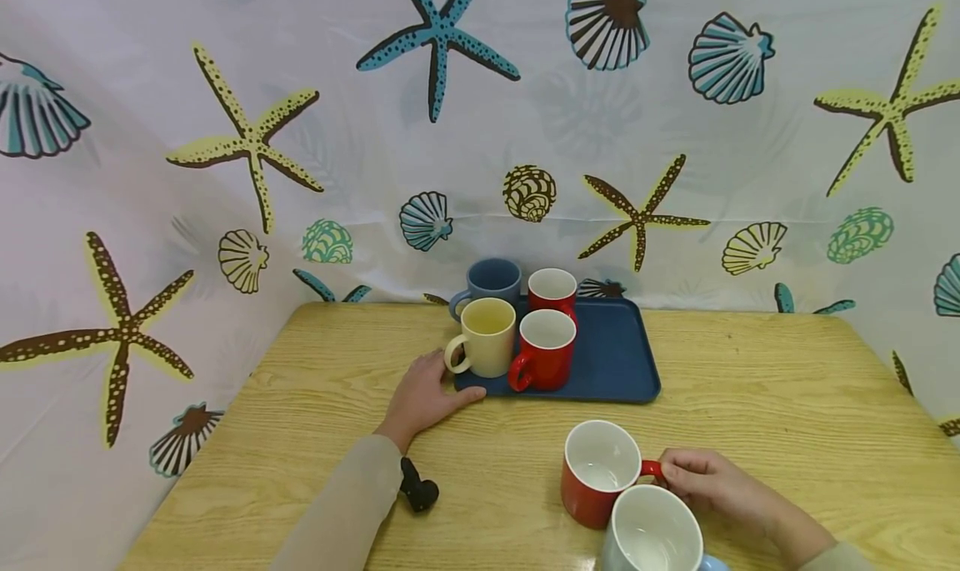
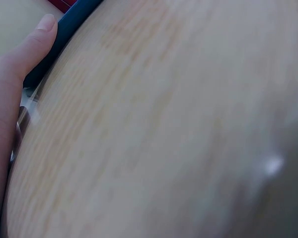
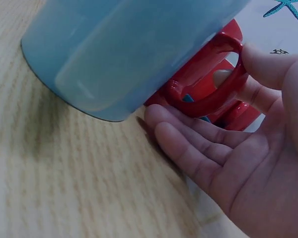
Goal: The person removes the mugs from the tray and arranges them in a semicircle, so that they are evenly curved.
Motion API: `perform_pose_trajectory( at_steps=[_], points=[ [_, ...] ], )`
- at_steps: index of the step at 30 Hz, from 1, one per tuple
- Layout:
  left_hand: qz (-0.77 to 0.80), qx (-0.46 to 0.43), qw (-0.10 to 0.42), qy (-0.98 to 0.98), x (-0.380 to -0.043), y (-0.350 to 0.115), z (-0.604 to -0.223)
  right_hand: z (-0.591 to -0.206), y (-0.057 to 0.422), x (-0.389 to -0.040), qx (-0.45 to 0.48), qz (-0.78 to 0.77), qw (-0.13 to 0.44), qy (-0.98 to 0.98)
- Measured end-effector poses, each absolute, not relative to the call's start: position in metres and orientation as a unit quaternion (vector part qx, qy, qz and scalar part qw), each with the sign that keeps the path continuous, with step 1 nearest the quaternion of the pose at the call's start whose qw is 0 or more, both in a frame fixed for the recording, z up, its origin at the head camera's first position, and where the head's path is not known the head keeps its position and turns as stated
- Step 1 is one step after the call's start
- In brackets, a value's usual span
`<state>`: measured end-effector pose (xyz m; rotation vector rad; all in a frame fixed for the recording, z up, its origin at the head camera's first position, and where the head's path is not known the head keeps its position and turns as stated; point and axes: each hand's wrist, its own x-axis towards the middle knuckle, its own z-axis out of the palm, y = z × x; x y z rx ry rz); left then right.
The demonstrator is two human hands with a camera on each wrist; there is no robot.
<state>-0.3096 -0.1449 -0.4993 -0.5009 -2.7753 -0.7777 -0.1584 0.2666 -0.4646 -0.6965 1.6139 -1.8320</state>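
Note:
My left hand (image 1: pixel 427 394) rests at the near left corner of a blue tray (image 1: pixel 613 356), thumb along the front rim and fingers by the left side, partly behind a cream mug (image 1: pixel 487 350). That mug stands on the tray with a blue mug (image 1: pixel 495 277) and two red mugs, one in front (image 1: pixel 546 358) and one behind (image 1: pixel 552 286). Nearer me, my right hand (image 1: pixel 712 483) pinches the handle of another red mug (image 1: pixel 588 500), white inside. Right in front of it, a light blue mug (image 3: pixel 114 54) overlaps this mug.
Under everything lies a wood-grain table (image 1: pixel 780 388). A white cloth (image 1: pixel 495 162) printed with starfish and shells hangs behind it and along both sides. The tray's right part holds no mug. A small black device (image 1: pixel 420 493) sits at my left sleeve.

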Motion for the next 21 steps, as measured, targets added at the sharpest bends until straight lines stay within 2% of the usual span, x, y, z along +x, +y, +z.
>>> perform_pose_trajectory(
  at_steps=[6, 15, 21],
  points=[
    [-0.266, -0.168, 0.11, -0.943, -0.309, -0.145, -0.499, -0.46, 0.266, -0.16, -0.272, -0.676, 0.304, 0.614],
    [-0.268, -0.17, 0.118, -0.941, -0.31, -0.145, -0.501, -0.455, 0.275, -0.161, -0.201, -0.646, 0.291, 0.677],
    [-0.267, -0.173, 0.119, -0.941, -0.31, -0.144, -0.501, -0.454, 0.282, -0.162, -0.21, -0.664, 0.294, 0.654]
  ],
)
